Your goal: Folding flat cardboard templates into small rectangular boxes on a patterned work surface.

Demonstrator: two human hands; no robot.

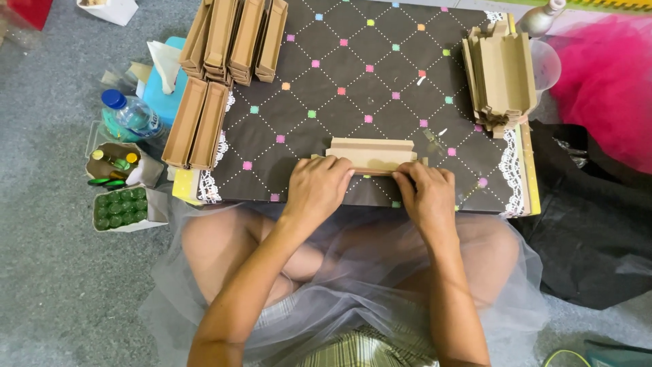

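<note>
Brown cardboard piece (371,153) lies at the table's (380,75) near edge, left hand (318,187) and right hand (426,193) pressing down on it with fingers together.

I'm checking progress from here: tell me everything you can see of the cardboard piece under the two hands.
The cardboard piece is plain brown, long and narrow, and looks like thin card partly folded, with a raised flap along its far side. It lies flat near the front edge of the dark patterned board. The left hand presses its left end and the right hand its right end, fingers covering the near edge. It touches none of the other cardboard stacks.
</note>
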